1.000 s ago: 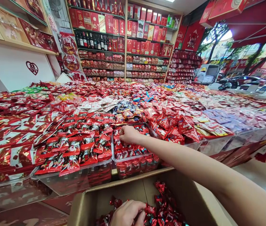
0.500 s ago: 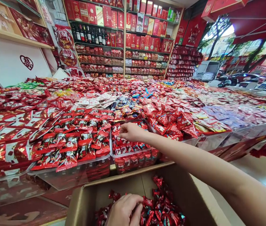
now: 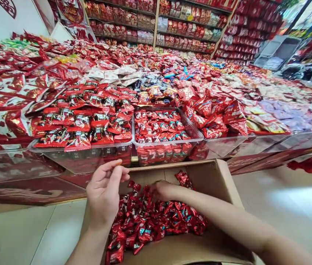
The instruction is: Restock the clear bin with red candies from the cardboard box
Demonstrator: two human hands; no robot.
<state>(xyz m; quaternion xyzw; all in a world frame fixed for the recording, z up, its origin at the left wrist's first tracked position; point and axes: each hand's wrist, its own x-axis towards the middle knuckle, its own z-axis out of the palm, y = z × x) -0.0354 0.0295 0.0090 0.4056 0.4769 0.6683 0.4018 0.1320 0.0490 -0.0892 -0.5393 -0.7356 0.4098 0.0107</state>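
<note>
A cardboard box (image 3: 223,180) in front of me holds many red twist-wrapped candies (image 3: 144,221). My right hand (image 3: 162,190) reaches down into it and touches the candies near the far wall; its fingertips are hidden among the wrappers. Over the box's left side, my left hand (image 3: 104,187) is raised, fingers curled and thumb close to the index fingertip. Whether anything sits in that pinch I cannot make out. Just beyond the box, a clear plastic bin (image 3: 169,142) contains rows of similar red candies, with a gap along its right side.
Left of that bin stands another clear bin (image 3: 111,145) heaped with red-and-black packets. Red pyramid-shaped packets (image 3: 216,114) pile up on its right. More sweets spread back to stocked shelves (image 3: 156,25). Tiled floor (image 3: 266,191) shows on both sides of the box.
My right hand has moved from the clear bin down into the box. My left hand has lifted off the candies, up and to the left. The view has tilted downward.
</note>
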